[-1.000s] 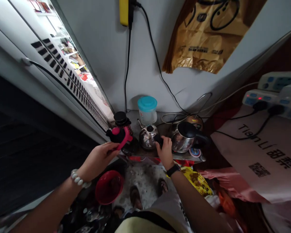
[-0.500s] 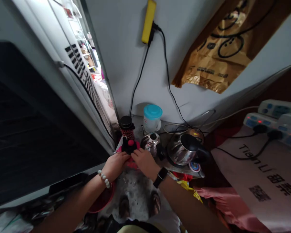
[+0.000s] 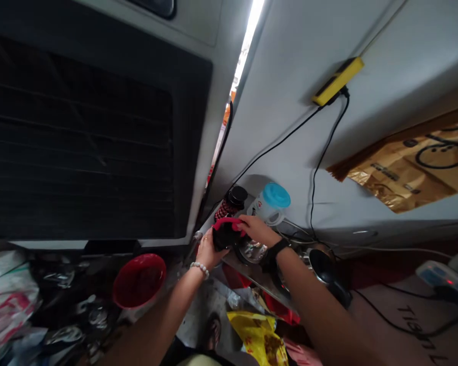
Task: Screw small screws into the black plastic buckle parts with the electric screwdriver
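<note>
Nearest the viewer, a yellow bag [image 3: 257,339] lies on the floor below the forearms. To the left, a red basin [image 3: 139,279] sits on the floor among dark clutter.

Farther in, the left hand [image 3: 208,250], with a white bead bracelet [image 3: 199,268] at the wrist, grips the near left side of a black and pink object [image 3: 226,233]; its fingers are curled around the object. The right hand [image 3: 256,230], with a black wristband [image 3: 275,250], lies over the object's top right, fingers bent onto the pink part. The object sits at the near left edge of a cluttered shelf [image 3: 252,273], between both hands.

Just right of the object, partly under the right wrist, stands a small steel teapot [image 3: 252,250]. Farther right stands an open steel kettle [image 3: 322,265].

Beyond the hands, a black-lidded jar [image 3: 233,199] stands near the wall, with a blue-lidded container [image 3: 270,203] just to its right. On the far wall, a yellow socket [image 3: 338,81] carries a black cable [image 3: 320,157] downward.
</note>
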`<state>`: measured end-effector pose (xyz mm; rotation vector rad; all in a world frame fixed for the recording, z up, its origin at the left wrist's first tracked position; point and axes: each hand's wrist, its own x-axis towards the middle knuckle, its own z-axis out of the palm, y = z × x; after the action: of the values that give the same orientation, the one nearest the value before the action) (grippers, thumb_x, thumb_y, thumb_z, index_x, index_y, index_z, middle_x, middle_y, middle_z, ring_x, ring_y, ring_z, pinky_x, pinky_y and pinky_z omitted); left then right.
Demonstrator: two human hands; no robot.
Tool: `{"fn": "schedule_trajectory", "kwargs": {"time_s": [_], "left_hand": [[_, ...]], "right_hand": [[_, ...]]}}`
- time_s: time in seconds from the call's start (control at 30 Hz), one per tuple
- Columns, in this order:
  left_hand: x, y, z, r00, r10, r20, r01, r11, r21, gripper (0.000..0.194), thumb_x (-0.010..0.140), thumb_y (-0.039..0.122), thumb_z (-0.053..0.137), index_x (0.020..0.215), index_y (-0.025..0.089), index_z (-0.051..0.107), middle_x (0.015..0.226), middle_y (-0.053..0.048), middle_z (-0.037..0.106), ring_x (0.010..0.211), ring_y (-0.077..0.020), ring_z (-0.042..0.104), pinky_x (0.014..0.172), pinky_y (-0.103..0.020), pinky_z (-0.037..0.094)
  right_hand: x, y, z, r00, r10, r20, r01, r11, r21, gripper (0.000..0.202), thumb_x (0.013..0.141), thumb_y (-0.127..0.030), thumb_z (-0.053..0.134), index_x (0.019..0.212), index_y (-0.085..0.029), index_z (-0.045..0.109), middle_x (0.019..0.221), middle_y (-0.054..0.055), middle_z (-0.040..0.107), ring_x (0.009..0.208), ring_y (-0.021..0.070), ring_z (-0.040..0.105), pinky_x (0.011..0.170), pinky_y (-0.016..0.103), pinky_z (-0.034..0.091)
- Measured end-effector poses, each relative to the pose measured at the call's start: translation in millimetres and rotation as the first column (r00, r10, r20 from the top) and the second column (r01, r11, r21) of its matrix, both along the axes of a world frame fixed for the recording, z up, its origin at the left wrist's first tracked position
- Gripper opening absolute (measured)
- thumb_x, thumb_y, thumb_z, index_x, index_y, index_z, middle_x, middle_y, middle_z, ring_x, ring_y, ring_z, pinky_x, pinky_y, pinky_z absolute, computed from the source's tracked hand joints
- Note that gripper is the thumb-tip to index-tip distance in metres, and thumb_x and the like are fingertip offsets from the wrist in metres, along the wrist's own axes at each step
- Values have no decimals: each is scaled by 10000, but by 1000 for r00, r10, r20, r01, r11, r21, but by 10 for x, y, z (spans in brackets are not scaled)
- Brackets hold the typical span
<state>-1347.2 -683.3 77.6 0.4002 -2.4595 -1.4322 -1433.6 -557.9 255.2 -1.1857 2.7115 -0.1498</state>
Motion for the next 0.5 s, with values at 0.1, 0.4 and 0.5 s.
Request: {"fn": "schedule_trajectory", "kwargs": {"time_s": [0.1, 0.4, 0.5], "left_hand": [[-45, 30, 14, 999, -32, 30, 31, 999, 18, 778, 688, 320, 697, 1348, 154, 319, 1362, -164, 408, 1244, -305, 405, 1006, -497, 368], [-10, 48, 103, 987, -66, 146, 61, 998, 35, 842, 721, 318, 669, 1401, 143, 205, 1366, -201, 401, 1215, -319, 443, 967, -477, 396], [-12, 27, 112, 983, -74, 166, 69, 997, 36, 886, 697, 312, 685, 1406, 126, 187, 1418, -210, 329, 1286, -329, 351, 1020, -483, 337]], "right_hand": [[-17, -69, 53, 1000, -3, 10, 2, 999, 36, 154, 881, -207, 482, 787, -169, 598, 712, 15, 644, 662, 132, 584, 573, 214, 338], [247, 62, -96, 995, 75, -70, -76, 997, 2, 188, 883, -175, 468, 1039, -148, 570, 887, 93, 665, 803, 199, 590, 688, 273, 381], [159, 166, -125, 989, 132, -64, -135, 990, -42, 199, 878, -165, 483, 1053, -161, 579, 973, 76, 662, 854, 185, 565, 764, 279, 392]]}}
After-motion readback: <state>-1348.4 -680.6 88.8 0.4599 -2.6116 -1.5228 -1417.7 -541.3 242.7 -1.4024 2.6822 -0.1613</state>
